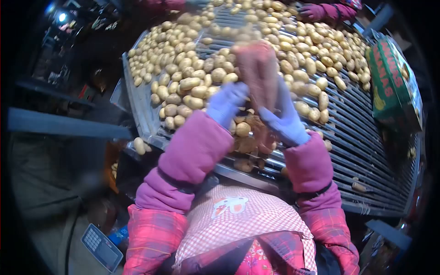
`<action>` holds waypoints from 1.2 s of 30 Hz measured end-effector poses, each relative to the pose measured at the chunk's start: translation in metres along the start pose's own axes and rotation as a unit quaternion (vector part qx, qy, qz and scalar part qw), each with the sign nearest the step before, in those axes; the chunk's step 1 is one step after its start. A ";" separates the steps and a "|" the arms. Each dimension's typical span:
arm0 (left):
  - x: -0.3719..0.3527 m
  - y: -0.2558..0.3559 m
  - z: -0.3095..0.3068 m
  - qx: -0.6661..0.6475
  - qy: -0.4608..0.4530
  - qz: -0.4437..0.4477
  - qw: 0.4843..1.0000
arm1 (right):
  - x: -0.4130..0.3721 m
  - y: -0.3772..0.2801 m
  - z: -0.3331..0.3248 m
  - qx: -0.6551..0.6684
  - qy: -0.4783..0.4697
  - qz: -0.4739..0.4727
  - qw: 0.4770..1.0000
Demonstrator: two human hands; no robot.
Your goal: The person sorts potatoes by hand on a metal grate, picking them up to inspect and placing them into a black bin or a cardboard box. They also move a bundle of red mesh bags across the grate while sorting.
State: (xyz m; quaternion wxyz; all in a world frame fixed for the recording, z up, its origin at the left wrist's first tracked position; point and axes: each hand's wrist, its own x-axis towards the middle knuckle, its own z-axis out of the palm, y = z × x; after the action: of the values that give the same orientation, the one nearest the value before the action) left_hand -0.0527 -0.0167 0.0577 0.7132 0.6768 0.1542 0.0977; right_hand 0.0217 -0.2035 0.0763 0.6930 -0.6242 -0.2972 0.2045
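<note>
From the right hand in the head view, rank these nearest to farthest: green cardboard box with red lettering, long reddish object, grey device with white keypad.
From the right hand:
1. Long reddish object: at the hand, blurred.
2. Green cardboard box with red lettering: right side of the slatted table.
3. Grey device with white keypad: low on the left.

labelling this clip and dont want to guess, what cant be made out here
- Reddish thing between the hands, head view: exactly what it is, motion blur.
- Right hand, head view: its finger grip, motion blur.
- Keypad device, head view: any reading, too small.
- Co-worker's glove, head view: most of its wearer, cut off by the top edge.
</note>
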 end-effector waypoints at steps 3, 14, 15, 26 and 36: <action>-0.034 0.028 0.040 -0.098 -0.064 0.015 0.993 | -0.017 -0.009 -0.039 0.096 0.107 0.062 0.988; -0.088 -0.055 0.021 0.538 -0.161 0.296 0.772 | -0.143 0.052 -0.188 -0.611 0.172 0.239 0.735; -0.087 -0.060 0.017 0.547 -0.145 0.338 0.752 | -0.131 0.049 -0.149 -0.651 0.167 0.268 0.690; -0.115 -0.065 -0.078 0.586 0.011 0.190 0.787 | -0.095 0.030 -0.164 -0.454 0.261 0.192 0.830; -0.113 -0.057 -0.096 0.601 -0.138 -0.036 0.786 | -0.066 0.074 -0.238 -0.526 0.226 0.292 0.766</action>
State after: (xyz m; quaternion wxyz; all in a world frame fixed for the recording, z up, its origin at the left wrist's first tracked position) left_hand -0.1956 0.0298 0.0072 0.1784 0.9689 0.1059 -0.1346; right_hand 0.1379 -0.4131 -0.0172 0.2097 -0.9758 0.0033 0.0620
